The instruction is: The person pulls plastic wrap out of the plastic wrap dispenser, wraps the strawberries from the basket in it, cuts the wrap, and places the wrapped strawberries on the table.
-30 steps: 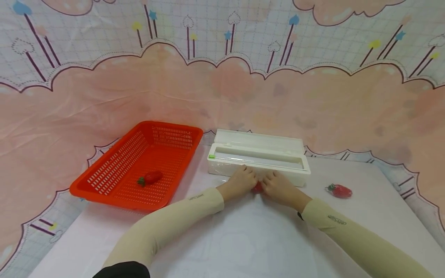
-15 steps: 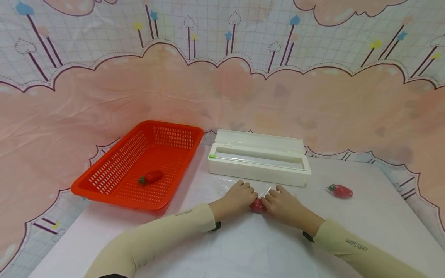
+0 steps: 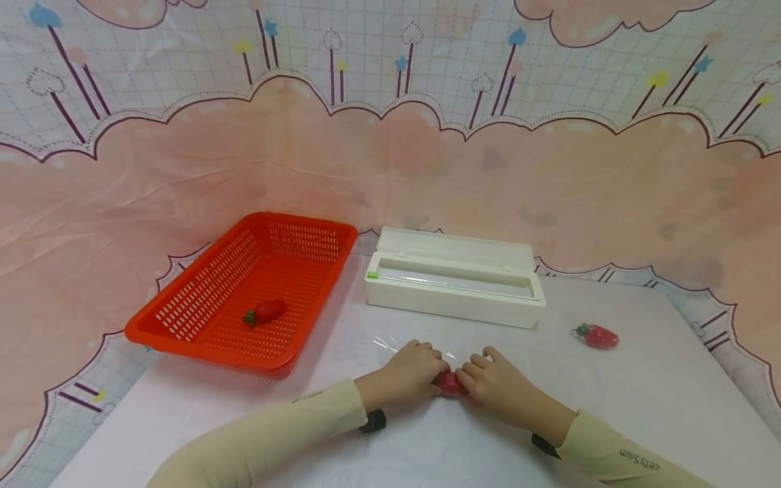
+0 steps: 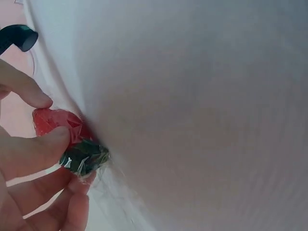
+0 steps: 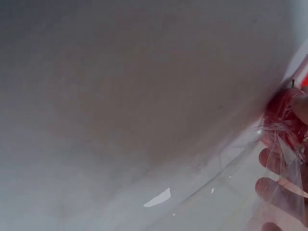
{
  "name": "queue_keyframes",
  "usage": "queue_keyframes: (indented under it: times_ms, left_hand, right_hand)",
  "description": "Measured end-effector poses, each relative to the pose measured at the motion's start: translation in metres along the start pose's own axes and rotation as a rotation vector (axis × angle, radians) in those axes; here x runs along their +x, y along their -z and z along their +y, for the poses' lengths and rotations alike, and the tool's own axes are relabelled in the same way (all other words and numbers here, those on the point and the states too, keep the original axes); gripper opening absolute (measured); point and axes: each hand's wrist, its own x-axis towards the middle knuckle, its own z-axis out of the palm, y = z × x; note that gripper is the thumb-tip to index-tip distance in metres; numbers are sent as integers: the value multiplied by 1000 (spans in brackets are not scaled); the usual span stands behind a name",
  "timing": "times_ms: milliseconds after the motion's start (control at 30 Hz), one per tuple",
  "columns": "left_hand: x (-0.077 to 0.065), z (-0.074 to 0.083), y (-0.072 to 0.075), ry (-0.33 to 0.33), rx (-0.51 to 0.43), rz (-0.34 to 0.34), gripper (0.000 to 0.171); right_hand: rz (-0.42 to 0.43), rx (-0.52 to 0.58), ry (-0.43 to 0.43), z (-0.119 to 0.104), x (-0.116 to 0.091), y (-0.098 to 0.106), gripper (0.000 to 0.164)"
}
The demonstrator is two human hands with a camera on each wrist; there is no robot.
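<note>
Between my two hands, in the middle of the table, is a red strawberry [image 3: 451, 384] with green leaves, wrapped in clear cling film [image 5: 288, 159]. My left hand [image 3: 405, 374] pinches its leafy end with thumb and fingers; in the left wrist view the thumb lies across the red strawberry [image 4: 57, 121] above the crinkled film. From the other side, my right hand [image 3: 503, 388] pinches the strawberry's opposite end. Loose film trails from the fruit under the right fingers [image 5: 279, 192] in the right wrist view. The palms are mostly hidden in the head view.
Behind the hands stands a white cling film dispenser [image 3: 454, 303], lid raised. At the left, an orange-red basket [image 3: 201, 354] contains one strawberry [image 3: 268, 311]. Another strawberry [image 3: 598, 336], seemingly film-wrapped, lies on the right of the white-covered table [image 3: 647, 407].
Both hands have come away from the dispenser toward the person, bringing the strawberry and its film along. More of the strawberry shows between the fingers. Basket, dispenser and other strawberries stay put.
</note>
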Motion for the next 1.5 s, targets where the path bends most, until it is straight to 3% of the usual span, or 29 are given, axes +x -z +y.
queue_keyframes:
  times_ms: [100, 200, 400, 500, 600, 800, 1000, 1167, 1500]
  left_hand:
    - [-3, 1, 0, 6, -41, -23, 27]
    - [-6, 3, 0, -3, -24, -2, 34]
    - [-9, 8, 2, -52, 159, 158, 34]
    - [-8, 9, 3, -47, 228, 185, 27]
    - [-6, 9, 4, -30, 239, 162, 23]
    - [1, 3, 3, 5, 129, 69, 22]
    - [6, -7, -1, 19, 63, 33, 24]
    - [7, -13, -2, 35, 45, 7, 22]
    - [14, -12, 1, 40, 75, -8, 23]
  right_hand:
    - [-57, 31, -29, -2, 1, 3, 27]
    - [-95, 64, -53, -3, 3, 6, 28]
    - [-89, 106, -93, 0, 4, 5, 24]
    - [-105, 167, -131, 1, 5, 3, 20]
    - [-149, 257, -180, 3, 5, 2, 15]
    - [-224, 365, -260, 7, 5, 2, 15]
    - [-157, 348, -305, 10, 3, 1, 31]
    - [-95, 311, -258, 12, 5, 0, 40]
    - [-132, 186, -230, 13, 8, -4, 37]
